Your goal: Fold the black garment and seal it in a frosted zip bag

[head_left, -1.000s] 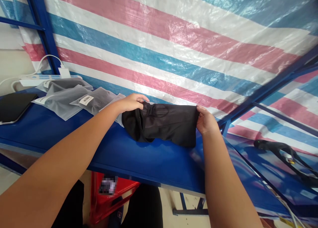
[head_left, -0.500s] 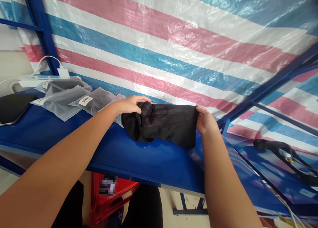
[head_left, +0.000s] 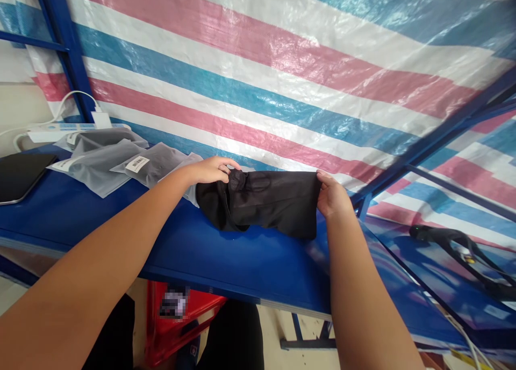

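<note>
A folded piece of black cloth (head_left: 278,206) is held up over the blue table (head_left: 226,262), its kind unclear. Its left end is rounded and bunched, with a seam or opening edge running down it; the right end is flat and straight-edged. My left hand (head_left: 213,169) pinches the top edge near the bunched part, thumb and fingers closed on the fabric. At the upper right corner, my right hand (head_left: 332,195) grips the cloth between thumb and fingers. Just left of the cloth lie frosted plastic bags (head_left: 151,166) with dark contents and white barcode labels.
A dark flat device (head_left: 24,176) lies at the far left, near a white power strip (head_left: 48,133) with a charger. Behind stands a striped plastic sheet (head_left: 242,91). Black straps (head_left: 455,252) rest on the right-hand table. Below is a red stool (head_left: 157,332).
Hardly anything differs. The fingers of my left hand have curled slightly more at the cloth's top edge, and the view has shifted a little.
</note>
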Tool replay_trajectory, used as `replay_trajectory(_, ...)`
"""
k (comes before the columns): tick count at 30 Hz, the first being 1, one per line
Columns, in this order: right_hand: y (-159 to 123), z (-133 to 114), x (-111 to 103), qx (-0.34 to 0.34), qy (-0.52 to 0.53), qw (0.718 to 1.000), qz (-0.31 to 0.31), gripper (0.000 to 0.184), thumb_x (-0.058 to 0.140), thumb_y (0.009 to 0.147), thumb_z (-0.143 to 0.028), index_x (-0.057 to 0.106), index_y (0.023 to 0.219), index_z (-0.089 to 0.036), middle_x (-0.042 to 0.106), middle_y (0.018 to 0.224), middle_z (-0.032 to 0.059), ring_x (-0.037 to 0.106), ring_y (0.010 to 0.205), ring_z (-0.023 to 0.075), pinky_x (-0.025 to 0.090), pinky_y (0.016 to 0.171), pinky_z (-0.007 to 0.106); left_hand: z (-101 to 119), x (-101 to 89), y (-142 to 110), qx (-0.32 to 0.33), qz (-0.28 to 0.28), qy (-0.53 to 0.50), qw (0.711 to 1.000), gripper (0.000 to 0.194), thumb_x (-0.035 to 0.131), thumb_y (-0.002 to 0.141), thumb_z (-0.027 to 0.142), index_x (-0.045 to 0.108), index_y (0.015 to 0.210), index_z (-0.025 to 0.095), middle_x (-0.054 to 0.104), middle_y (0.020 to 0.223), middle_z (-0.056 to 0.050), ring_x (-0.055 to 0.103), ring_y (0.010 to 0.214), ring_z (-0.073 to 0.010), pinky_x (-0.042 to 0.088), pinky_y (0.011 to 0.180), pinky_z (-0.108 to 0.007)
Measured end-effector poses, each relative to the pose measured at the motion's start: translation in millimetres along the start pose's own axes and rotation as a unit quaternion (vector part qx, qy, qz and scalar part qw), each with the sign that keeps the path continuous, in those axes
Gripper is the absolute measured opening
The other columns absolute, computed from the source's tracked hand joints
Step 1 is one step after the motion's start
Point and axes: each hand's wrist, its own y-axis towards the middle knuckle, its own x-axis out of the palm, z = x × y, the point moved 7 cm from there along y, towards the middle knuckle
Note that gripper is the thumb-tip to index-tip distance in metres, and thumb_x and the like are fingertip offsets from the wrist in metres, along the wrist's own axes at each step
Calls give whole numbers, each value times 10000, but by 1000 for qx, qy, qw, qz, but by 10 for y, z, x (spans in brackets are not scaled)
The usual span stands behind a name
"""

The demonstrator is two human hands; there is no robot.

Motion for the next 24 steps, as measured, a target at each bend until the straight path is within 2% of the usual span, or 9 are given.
replay_trajectory(5,-61,-26,42,0,15,1000,2,232,763,662,-184,706,883,-225,632,849,-10,611,757,119,549,591,191,30,-73,-20,3,32,28,999,415,689,777,364,687,1193,361,711,1153,-26,647,1124,-272,499,997,-406)
replay_trajectory(8,-97,-51,64,-9,21,1000,6,255,748,678,-152,709,920,-220,637,853,-12,612,755,104,540,604,176,7,-33,-31,-12,8,58,998,474,752,740,444,660,1200,374,701,1155,-33,669,1054,-272,515,957,-420)
replay_trajectory(11,-115,-60,85,-7,14,1000,-2,246,731,700,-143,695,930,-222,642,816,-8,615,729,110,528,586,186,10,-3,-25,-2,3,76,997,402,752,749,459,663,1122,339,708,1106,-39,682,975,-264,527,917,-433)
replay_trajectory(15,-106,-81,55,-21,5,1000,-5,245,739,703,-161,676,929,-230,622,768,-23,589,657,105,494,539,196,47,-113,10,53,81,25,995,233,697,810,425,671,987,275,724,1048,-31,677,995,-253,513,952,-430)
replay_trajectory(18,-84,-65,32,-17,-4,1000,-22,293,776,692,-212,662,959,-249,621,767,-34,578,630,111,482,524,217,33,-241,18,70,150,-35,986,166,677,828,378,705,940,258,729,1085,-37,662,1077,-246,491,1010,-409)
replay_trajectory(21,-66,-67,27,-20,-29,998,-44,324,808,691,-283,650,974,-271,633,798,-39,597,652,126,503,560,247,43,-304,-4,71,182,-63,979,195,713,807,370,739,972,270,722,1142,-41,638,1144,-249,485,1040,-398)
replay_trajectory(24,-58,-110,30,-34,-36,997,-54,322,803,676,-289,661,965,-281,651,840,-30,619,700,138,524,601,267,105,-332,-43,85,204,-48,974,252,733,798,359,747,1034,273,713,1170,-45,619,1174,-260,487,1044,-406)
